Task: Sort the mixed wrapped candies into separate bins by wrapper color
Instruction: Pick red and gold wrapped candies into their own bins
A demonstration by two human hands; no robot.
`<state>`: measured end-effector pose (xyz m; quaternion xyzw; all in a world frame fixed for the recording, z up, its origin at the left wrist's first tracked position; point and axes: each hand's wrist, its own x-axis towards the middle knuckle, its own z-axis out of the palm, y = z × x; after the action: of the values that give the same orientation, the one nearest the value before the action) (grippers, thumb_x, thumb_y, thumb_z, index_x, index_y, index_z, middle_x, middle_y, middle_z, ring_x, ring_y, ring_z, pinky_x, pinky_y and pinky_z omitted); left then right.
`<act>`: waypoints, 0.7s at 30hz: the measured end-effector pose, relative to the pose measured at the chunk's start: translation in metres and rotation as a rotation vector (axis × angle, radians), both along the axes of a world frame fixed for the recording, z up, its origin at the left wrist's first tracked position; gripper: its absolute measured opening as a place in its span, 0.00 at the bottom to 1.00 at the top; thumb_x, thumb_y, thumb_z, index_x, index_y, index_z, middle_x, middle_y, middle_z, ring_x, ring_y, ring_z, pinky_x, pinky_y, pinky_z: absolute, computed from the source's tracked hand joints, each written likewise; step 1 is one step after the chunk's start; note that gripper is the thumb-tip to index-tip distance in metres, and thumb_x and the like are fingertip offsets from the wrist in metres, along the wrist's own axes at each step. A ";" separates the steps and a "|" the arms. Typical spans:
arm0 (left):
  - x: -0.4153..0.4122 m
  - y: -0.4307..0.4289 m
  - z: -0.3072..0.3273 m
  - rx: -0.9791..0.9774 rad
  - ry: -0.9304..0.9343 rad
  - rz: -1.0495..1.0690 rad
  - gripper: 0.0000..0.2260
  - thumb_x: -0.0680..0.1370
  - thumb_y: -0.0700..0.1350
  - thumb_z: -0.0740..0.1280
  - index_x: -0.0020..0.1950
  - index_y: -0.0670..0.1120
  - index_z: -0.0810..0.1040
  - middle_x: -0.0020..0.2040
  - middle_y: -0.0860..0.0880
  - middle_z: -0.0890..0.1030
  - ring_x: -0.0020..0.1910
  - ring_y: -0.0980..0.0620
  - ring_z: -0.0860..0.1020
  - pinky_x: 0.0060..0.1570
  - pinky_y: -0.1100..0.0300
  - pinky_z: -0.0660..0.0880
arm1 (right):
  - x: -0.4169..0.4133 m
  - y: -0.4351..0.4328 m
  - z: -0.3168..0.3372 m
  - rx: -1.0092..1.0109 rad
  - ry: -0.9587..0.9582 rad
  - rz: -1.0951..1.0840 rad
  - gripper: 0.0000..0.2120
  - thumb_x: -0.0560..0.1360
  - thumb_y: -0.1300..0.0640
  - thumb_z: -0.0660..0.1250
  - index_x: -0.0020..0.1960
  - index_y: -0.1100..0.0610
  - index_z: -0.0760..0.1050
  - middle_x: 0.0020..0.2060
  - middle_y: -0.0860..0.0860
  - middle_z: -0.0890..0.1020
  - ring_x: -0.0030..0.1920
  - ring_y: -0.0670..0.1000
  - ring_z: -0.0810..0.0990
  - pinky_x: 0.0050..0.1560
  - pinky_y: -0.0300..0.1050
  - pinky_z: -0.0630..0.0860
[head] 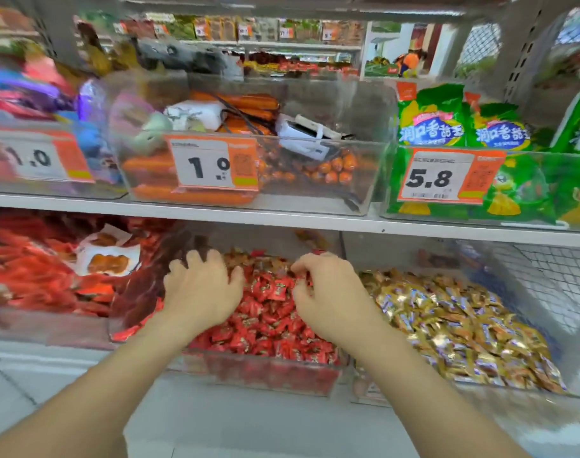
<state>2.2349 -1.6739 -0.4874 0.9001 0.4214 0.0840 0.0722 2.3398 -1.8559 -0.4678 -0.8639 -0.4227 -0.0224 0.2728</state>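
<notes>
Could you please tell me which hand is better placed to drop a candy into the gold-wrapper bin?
Right, likely: the right hand, curled into the red candies, sits beside the gold-wrapper bin; the left hand is farther away.

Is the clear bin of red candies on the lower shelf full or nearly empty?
Full: red-wrapped candies are heaped in the clear bin, reaching its front rim and rising higher toward the back.

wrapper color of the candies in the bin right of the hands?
The candies are gold with purple-and-white patches; head view shows it best.
</notes>
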 end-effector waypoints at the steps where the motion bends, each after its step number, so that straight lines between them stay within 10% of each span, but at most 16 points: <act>1: 0.000 0.013 -0.004 -0.078 0.018 0.043 0.28 0.83 0.63 0.57 0.70 0.42 0.70 0.69 0.35 0.71 0.67 0.28 0.70 0.68 0.39 0.68 | 0.002 0.015 -0.004 -0.079 -0.026 -0.045 0.13 0.79 0.53 0.63 0.60 0.53 0.81 0.52 0.56 0.82 0.57 0.58 0.80 0.60 0.51 0.76; 8: 0.037 0.082 -0.026 -0.447 -0.007 0.049 0.42 0.75 0.69 0.52 0.79 0.39 0.64 0.75 0.34 0.70 0.72 0.32 0.72 0.72 0.44 0.69 | 0.029 0.109 -0.027 -0.316 0.093 -0.126 0.25 0.78 0.45 0.59 0.72 0.53 0.71 0.67 0.61 0.79 0.69 0.64 0.76 0.69 0.57 0.75; 12: 0.053 0.092 -0.028 -0.496 -0.124 -0.053 0.21 0.87 0.51 0.54 0.72 0.39 0.72 0.71 0.36 0.75 0.68 0.35 0.75 0.66 0.48 0.73 | 0.044 0.142 -0.038 -0.348 0.246 -0.113 0.39 0.69 0.37 0.61 0.80 0.44 0.64 0.72 0.54 0.77 0.70 0.61 0.77 0.67 0.55 0.77; 21: 0.078 0.095 -0.028 -0.790 -0.348 0.178 0.30 0.87 0.60 0.55 0.81 0.40 0.64 0.77 0.41 0.71 0.72 0.41 0.72 0.58 0.56 0.69 | 0.052 0.166 -0.030 -0.389 0.470 -0.040 0.30 0.63 0.44 0.76 0.63 0.51 0.75 0.53 0.52 0.82 0.51 0.51 0.82 0.43 0.44 0.77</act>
<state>2.3125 -1.5790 -0.5151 0.7359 0.4787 0.0726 0.4733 2.3919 -1.6903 -0.4974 -0.8896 -0.3274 0.2538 0.1922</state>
